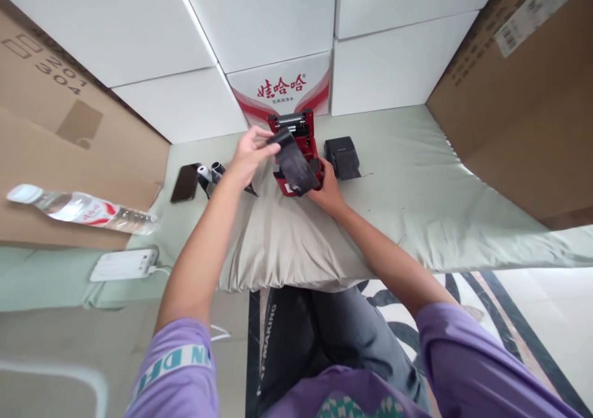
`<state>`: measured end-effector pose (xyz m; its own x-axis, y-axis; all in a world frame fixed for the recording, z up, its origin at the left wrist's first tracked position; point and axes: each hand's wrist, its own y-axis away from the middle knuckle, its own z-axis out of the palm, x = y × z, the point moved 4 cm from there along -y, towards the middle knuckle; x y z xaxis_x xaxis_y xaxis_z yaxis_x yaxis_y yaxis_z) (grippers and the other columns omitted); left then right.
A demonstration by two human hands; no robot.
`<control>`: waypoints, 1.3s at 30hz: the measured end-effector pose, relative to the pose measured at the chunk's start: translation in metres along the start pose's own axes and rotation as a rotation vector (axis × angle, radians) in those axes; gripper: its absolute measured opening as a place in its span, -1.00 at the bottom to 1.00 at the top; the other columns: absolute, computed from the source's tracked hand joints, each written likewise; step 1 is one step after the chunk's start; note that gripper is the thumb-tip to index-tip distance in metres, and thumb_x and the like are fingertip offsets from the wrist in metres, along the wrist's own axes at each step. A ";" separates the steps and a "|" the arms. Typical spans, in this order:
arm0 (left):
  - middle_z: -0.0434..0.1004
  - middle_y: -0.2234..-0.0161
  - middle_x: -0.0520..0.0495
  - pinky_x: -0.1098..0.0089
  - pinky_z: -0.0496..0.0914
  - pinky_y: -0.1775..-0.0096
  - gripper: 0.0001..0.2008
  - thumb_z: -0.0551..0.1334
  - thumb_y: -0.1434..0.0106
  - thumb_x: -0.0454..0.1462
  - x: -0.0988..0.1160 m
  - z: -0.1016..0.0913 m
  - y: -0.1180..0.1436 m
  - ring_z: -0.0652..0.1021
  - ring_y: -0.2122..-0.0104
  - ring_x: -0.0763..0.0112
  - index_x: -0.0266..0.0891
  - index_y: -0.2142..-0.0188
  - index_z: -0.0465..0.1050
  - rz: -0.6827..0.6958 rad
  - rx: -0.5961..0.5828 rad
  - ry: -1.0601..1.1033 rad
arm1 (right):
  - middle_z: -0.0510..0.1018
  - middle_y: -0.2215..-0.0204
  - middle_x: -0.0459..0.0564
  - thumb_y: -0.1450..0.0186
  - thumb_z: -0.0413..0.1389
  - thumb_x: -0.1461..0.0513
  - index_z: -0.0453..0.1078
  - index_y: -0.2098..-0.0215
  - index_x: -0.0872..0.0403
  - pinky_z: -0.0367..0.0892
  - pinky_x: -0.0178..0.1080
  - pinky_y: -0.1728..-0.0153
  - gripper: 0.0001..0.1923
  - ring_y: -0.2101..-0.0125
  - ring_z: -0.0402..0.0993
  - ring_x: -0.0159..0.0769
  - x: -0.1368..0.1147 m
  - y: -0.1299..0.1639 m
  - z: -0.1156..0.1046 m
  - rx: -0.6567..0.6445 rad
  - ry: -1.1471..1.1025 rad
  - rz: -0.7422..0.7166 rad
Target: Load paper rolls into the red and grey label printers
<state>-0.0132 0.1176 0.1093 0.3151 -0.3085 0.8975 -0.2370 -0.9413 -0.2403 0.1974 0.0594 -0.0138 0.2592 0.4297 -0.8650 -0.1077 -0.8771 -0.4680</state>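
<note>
Head view. The person is sitting before a pale green padded mat spread over the floor, with both bare arms reaching forward.

The left hand is pinching the upper end of a black ribbon strip between thumb and fingers, lifting it clear of a small red label printer. The strip is running on a slant, its long axis going from the left hand's pinch at upper left down to lower right, where its free end is hanging over the printer's front, just beside the right hand.

The right hand is resting against the printer's lower right corner. Its fingers are curling around the casing and steadying it; the exact closure is partly hidden behind the strip. The right hand is the nearer one to the printer body; the left is the nearer one to the strip's upper end. The printer's lid is standing open, with a roller showing at its far end.

Just right of the printer a black boxy unit is lying on the mat, apart from both hands. Left of the left forearm are lying a dark phone and a couple of small rolls. Further left a water bottle is lying on its side on a cardboard box, and a white power bank is sitting nearer. White cartons are stacked behind.
</note>
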 end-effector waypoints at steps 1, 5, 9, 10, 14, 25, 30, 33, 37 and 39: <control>0.62 0.15 -0.12 0.24 0.46 0.13 -0.53 0.39 -0.13 0.04 -0.001 0.013 -0.004 0.61 0.13 0.20 -0.15 0.11 0.37 -0.004 -0.059 -0.081 | 0.37 -0.25 0.19 -0.06 0.41 -0.13 0.14 -0.33 -0.06 0.31 0.25 -0.30 0.00 -0.25 0.38 0.13 0.002 -0.001 0.000 0.004 0.002 -0.001; 0.65 0.23 -0.10 0.23 0.44 0.15 -0.75 0.39 -0.11 -0.17 -0.004 0.037 -0.025 0.58 0.25 0.22 -0.19 0.26 0.45 0.051 -0.173 -0.443 | 0.38 -0.23 0.23 -0.05 0.41 -0.14 0.14 -0.33 -0.02 0.25 0.28 -0.34 0.01 -0.28 0.35 0.17 0.003 -0.001 0.001 0.013 0.027 -0.007; 0.66 0.20 -0.12 0.18 0.42 0.08 -0.80 0.41 -0.06 -0.27 -0.006 0.038 -0.044 0.58 0.18 0.12 -0.16 0.30 0.50 0.074 -0.202 -0.653 | 0.37 -0.24 0.22 -0.07 0.41 -0.14 0.13 -0.34 -0.04 0.28 0.27 -0.33 0.01 -0.27 0.36 0.15 -0.003 0.000 0.000 -0.003 0.013 -0.005; 0.66 0.20 -0.12 0.16 0.41 0.06 -0.80 0.42 -0.05 -0.27 -0.007 0.039 -0.047 0.58 0.15 0.08 -0.16 0.30 0.51 0.066 -0.220 -0.679 | 0.37 -0.24 0.21 -0.07 0.41 -0.14 0.12 -0.34 -0.05 0.28 0.28 -0.33 0.01 -0.27 0.36 0.15 -0.004 0.001 0.000 -0.004 0.015 -0.005; 0.69 0.21 -0.11 0.00 0.31 -0.09 -0.81 0.41 -0.04 -0.33 -0.012 0.046 -0.054 0.61 0.07 -0.02 -0.13 0.30 0.56 0.001 -0.295 -0.772 | 0.37 -0.24 0.21 -0.08 0.40 -0.13 0.12 -0.35 -0.05 0.26 0.27 -0.33 0.00 -0.27 0.34 0.16 -0.004 0.001 0.000 0.000 0.033 -0.011; 0.73 0.13 -0.15 -0.17 0.13 -0.21 -0.79 0.34 -0.20 -0.25 -0.002 0.047 -0.050 0.59 -0.02 -0.13 -0.07 0.18 0.70 -0.019 -0.351 -0.803 | 0.37 -0.23 0.22 -0.06 0.42 -0.12 0.14 -0.32 -0.04 0.28 0.25 -0.32 -0.01 -0.25 0.36 0.14 -0.006 0.001 -0.001 0.016 0.021 -0.001; 0.68 -0.04 -0.19 0.11 0.40 -0.11 -0.52 0.18 -0.37 0.02 0.020 0.028 -0.014 0.61 -0.04 0.02 -0.18 -0.09 0.62 0.096 -0.298 -0.397 | 0.36 -0.24 0.24 -0.09 0.40 -0.14 0.12 -0.34 -0.02 0.27 0.22 -0.33 0.00 -0.27 0.34 0.13 -0.005 0.002 0.000 0.010 0.017 -0.013; 0.65 -0.10 -0.16 0.13 0.36 -0.19 -0.43 0.36 -0.22 0.01 0.025 0.023 0.011 0.59 -0.10 0.05 -0.14 -0.17 0.57 0.196 -0.325 -0.432 | 0.35 -0.26 0.22 -0.10 0.38 -0.17 0.09 -0.36 -0.04 0.26 0.23 -0.33 0.02 -0.29 0.32 0.14 -0.003 0.002 0.001 -0.005 0.012 -0.022; 0.72 0.02 -0.09 0.05 0.26 -0.26 -0.67 0.29 -0.31 -0.12 0.020 0.022 0.031 0.64 0.01 0.13 -0.09 0.00 0.67 0.293 -0.175 -0.593 | 0.35 -0.26 0.24 -0.10 0.39 -0.17 0.10 -0.37 -0.02 0.24 0.22 -0.34 0.03 -0.29 0.31 0.15 -0.002 0.001 0.001 -0.003 0.014 -0.026; 0.74 0.07 -0.08 0.05 0.27 -0.26 -0.71 0.21 -0.36 -0.16 0.017 0.024 0.036 0.66 0.05 0.17 -0.08 0.07 0.70 0.317 -0.134 -0.581 | 0.36 -0.26 0.24 -0.09 0.40 -0.16 0.11 -0.36 -0.01 0.24 0.22 -0.34 0.02 -0.29 0.32 0.15 -0.003 0.001 0.000 -0.002 0.016 -0.028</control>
<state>0.0058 0.0749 0.1064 0.6458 -0.6256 0.4377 -0.4994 -0.7797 -0.3776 0.1963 0.0574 -0.0115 0.2775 0.4506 -0.8485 -0.0985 -0.8652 -0.4917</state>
